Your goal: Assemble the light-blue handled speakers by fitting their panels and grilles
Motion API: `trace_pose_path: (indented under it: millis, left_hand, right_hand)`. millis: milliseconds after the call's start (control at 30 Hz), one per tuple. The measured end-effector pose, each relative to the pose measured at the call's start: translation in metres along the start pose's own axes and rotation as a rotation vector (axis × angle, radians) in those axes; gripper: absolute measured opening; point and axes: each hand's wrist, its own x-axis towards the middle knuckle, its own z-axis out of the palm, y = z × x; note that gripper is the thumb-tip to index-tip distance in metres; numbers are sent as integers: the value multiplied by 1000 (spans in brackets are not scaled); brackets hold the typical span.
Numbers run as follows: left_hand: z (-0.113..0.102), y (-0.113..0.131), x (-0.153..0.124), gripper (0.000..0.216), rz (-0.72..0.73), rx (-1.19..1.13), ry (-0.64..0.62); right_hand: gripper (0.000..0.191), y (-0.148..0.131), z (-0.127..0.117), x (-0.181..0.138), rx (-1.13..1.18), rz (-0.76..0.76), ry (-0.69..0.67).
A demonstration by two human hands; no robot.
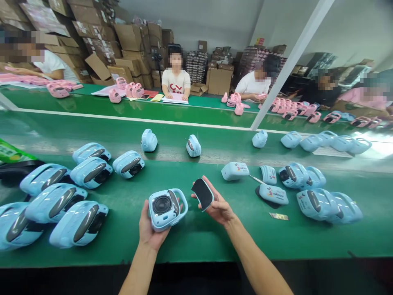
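My left hand (148, 229) is closed round the lower side of a light blue portable speaker (167, 223) with a carry handle. Its round black driver (162, 204) lies exposed and faces up. Just to the right, my right hand (220, 206) grips a curved front cover (202, 195) between thumb and fingers, its dark inner side turned toward me. Speaker and cover are apart, both held above the green bench. Past my right hand lie several printed light blue covers (274, 194) and a speaker body (235, 171).
Several blue speakers (71, 200) stand in rows at the left, more (319, 203) at the right. A few ride the green strip (172, 152) beyond. A pale post (291, 61) rises at right. Across sit several people (176, 78) beside pink speakers (135, 91); cartons (132, 41) are stacked behind.
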Motion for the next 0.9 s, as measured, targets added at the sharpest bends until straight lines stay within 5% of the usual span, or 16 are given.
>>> trace_pose_path:
  millis: [267,500,700,900]
  left_hand:
    - [25,-5,-19,46,137,134,251]
    - [23,4,-16,37,214,142,359]
    - [24,4,-15,32,206,157,398]
    - [23,4,-16,30,201,166,387]
  right_hand:
    - [67,10,26,-1,164,85,-20]
    - [65,22,16,17,272,92,258]
    - [57,40,0,26,196,46,424]
    - [45,39,-4,26,213,62,412]
